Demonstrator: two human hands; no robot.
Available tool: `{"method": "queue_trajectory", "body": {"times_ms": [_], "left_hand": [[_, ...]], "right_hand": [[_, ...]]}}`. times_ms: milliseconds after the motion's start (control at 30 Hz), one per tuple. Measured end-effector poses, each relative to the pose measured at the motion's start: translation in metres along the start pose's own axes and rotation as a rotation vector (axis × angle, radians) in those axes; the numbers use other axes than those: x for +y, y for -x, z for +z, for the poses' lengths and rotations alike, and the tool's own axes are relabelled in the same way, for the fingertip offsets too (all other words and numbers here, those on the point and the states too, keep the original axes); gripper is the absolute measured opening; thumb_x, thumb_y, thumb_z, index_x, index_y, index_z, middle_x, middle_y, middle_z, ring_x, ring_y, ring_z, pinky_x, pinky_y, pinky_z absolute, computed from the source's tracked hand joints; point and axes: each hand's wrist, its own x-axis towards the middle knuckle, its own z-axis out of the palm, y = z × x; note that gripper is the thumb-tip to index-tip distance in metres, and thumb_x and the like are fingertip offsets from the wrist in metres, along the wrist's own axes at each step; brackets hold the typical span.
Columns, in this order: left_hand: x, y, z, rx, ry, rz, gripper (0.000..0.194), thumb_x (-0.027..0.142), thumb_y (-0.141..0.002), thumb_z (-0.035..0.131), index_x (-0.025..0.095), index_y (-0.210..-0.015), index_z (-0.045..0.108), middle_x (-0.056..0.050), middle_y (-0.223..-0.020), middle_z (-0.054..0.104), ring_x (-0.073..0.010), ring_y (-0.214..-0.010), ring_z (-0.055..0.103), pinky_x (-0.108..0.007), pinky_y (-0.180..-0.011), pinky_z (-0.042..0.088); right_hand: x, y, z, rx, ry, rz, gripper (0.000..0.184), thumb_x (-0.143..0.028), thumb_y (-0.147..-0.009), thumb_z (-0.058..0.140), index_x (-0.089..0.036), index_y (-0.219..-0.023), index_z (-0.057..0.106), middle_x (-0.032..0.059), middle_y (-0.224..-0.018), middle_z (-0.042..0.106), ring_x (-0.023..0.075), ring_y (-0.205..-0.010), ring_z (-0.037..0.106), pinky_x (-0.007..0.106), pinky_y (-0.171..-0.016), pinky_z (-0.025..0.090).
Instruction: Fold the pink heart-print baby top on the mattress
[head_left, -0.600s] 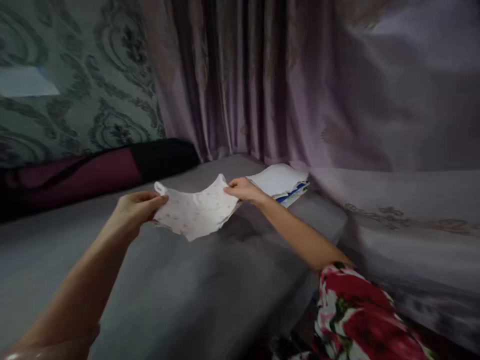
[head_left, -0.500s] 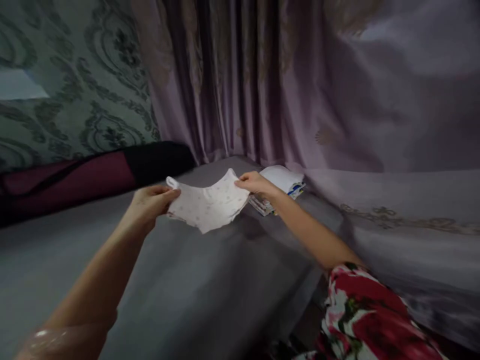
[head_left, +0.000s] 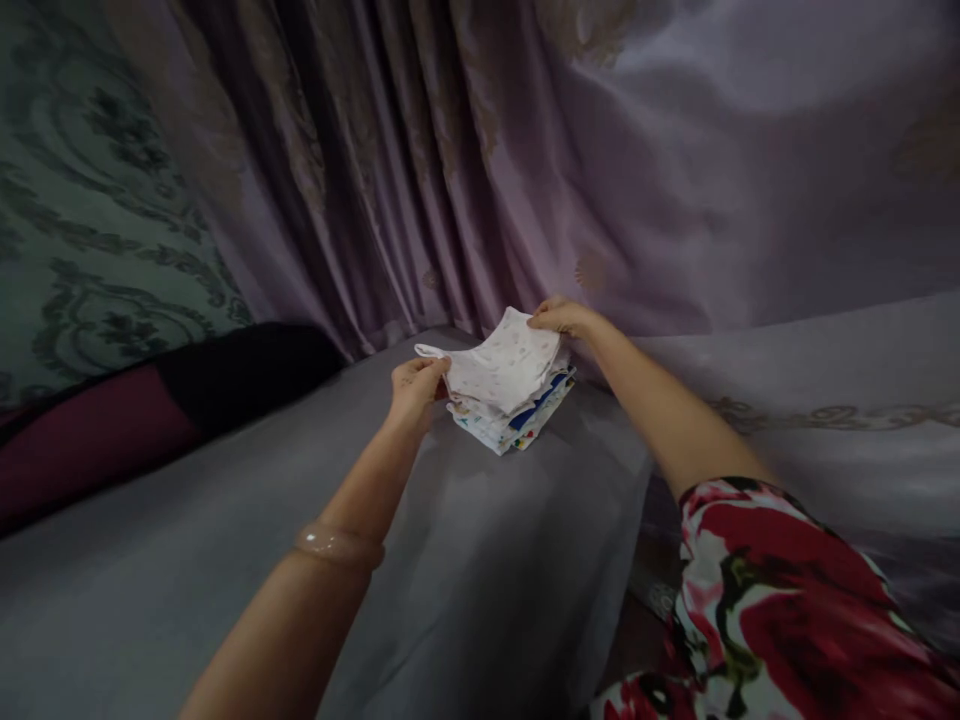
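Observation:
A white cloth (head_left: 501, 362) with small pale spots, folded in layers, is stretched between my two hands. Its left corner is pinched by my left hand (head_left: 416, 388), thumb on top. The upper right corner is in the fingers of my right hand (head_left: 562, 317). Directly beneath the cloth is a stack of folded fabrics (head_left: 487, 432) in white, blue and printed patterns. The cloth covers most of the stack's top, and I cannot tell whether it rests fully on it.
The stack lies on a grey-covered surface (head_left: 405, 580) near its far corner. A long black and maroon bag (head_left: 165, 400) lies along the left wall. Purple curtains (head_left: 540, 220) hang behind and to the right. Green patterned wallpaper (head_left: 90, 200) covers the left wall.
Both hands have carried the white cloth rightward, from beside the stack to over it. The view has turned to the right. Both hands keep their hold.

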Motion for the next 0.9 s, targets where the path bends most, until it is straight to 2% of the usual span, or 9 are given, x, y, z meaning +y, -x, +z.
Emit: {"method": "queue_trajectory", "body": {"times_ms": [167, 233, 367, 633, 800, 900], "left_hand": [[-0.018, -0.013, 0.043, -0.030, 0.125, -0.007, 0.013, 0.022, -0.063, 0.070, 0.014, -0.064, 0.060, 0.002, -0.055, 0.058, -0.0103, -0.046, 0.053, -0.025, -0.054, 0.047], [-0.025, -0.016, 0.055, -0.018, 0.158, -0.011, 0.014, 0.022, -0.063, 0.070, 0.015, -0.065, 0.059, 0.004, -0.053, 0.056, -0.0093, -0.046, 0.052, -0.025, -0.054, 0.047], [-0.039, -0.020, 0.068, 0.009, 0.215, -0.022, 0.021, 0.026, -0.062, 0.074, 0.015, -0.067, 0.057, 0.004, -0.056, 0.056, -0.0096, -0.050, 0.054, -0.024, -0.056, 0.048], [-0.064, -0.015, 0.067, 0.046, 0.256, -0.052, 0.027, 0.029, -0.059, 0.077, 0.016, -0.071, 0.057, 0.004, -0.059, 0.058, -0.0101, -0.052, 0.056, -0.023, -0.053, 0.048], [-0.082, -0.009, 0.058, 0.060, 0.228, -0.157, 0.029, 0.029, -0.061, 0.078, 0.016, -0.067, 0.053, 0.004, -0.054, 0.055, -0.0100, -0.047, 0.054, -0.024, -0.050, 0.047], [-0.088, -0.004, 0.051, 0.069, 0.197, -0.186, 0.027, 0.024, -0.064, 0.078, 0.015, -0.073, 0.054, 0.004, -0.055, 0.056, -0.0101, -0.048, 0.054, -0.024, -0.050, 0.048]], "right_hand": [[0.018, -0.034, -0.015, -0.004, 0.200, -0.019, 0.025, -0.012, -0.081, 0.060, -0.002, -0.101, 0.071, 0.0102, -0.083, 0.069, 0.0175, -0.079, 0.065, 0.027, -0.076, 0.049], [0.019, -0.042, -0.017, -0.004, 0.270, -0.022, 0.029, -0.012, -0.080, 0.061, -0.004, -0.106, 0.071, 0.0134, -0.093, 0.071, 0.0213, -0.089, 0.067, 0.029, -0.081, 0.050], [0.022, -0.053, -0.016, 0.005, 0.371, -0.015, 0.031, -0.016, -0.083, 0.062, -0.012, -0.112, 0.071, 0.0133, -0.108, 0.071, 0.0251, -0.101, 0.066, 0.031, -0.086, 0.051], [0.044, -0.066, -0.003, 0.073, 0.449, -0.070, 0.034, -0.026, -0.093, 0.054, -0.018, -0.125, 0.062, 0.0122, -0.132, 0.061, 0.0256, -0.117, 0.059, 0.032, -0.095, 0.047], [0.064, -0.058, 0.020, 0.141, 0.574, -0.139, 0.036, -0.027, -0.097, 0.047, -0.017, -0.129, 0.057, 0.0144, -0.131, 0.061, 0.0273, -0.121, 0.056, 0.036, -0.098, 0.044], [0.076, -0.049, 0.031, 0.142, 0.667, -0.148, 0.035, -0.023, -0.098, 0.041, -0.016, -0.128, 0.058, 0.0162, -0.130, 0.061, 0.0282, -0.120, 0.056, 0.037, -0.099, 0.042]]}}
